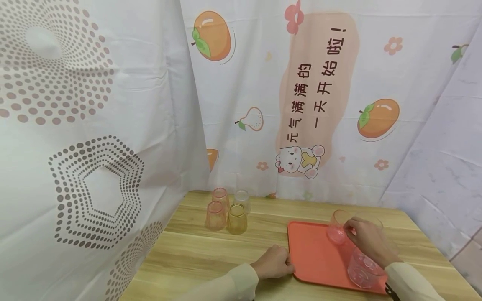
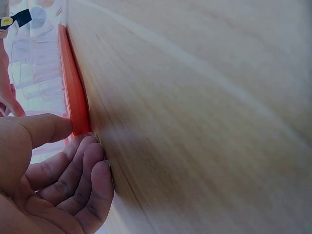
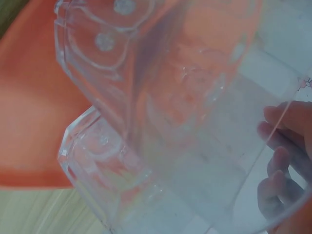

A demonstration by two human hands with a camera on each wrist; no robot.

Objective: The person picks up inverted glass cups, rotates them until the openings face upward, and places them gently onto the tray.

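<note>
The orange-red tray (image 1: 316,251) lies on the table. At its left front corner my left hand (image 1: 274,262) grips the edge; in the left wrist view the thumb is against the rim of the tray (image 2: 73,87) and the curled fingers are beside it at the tabletop. My right hand (image 1: 367,238) is over the tray's right part, its fingers pinching the rim of a pink-tinted clear cup (image 1: 336,234). Nearer me on the tray stands a clear cup (image 1: 363,269), partly behind the right wrist. Another clear cup (image 1: 374,219) shows behind the right hand, mostly hidden.
Toward the back left of the wooden table (image 1: 188,251) several cups stand close together: two pink ones (image 1: 216,217), a yellow one (image 1: 237,219) and a clear one (image 1: 242,198). A printed curtain (image 1: 244,62) hangs behind the table, and a dotted curtain (image 1: 150,104) hangs along its left.
</note>
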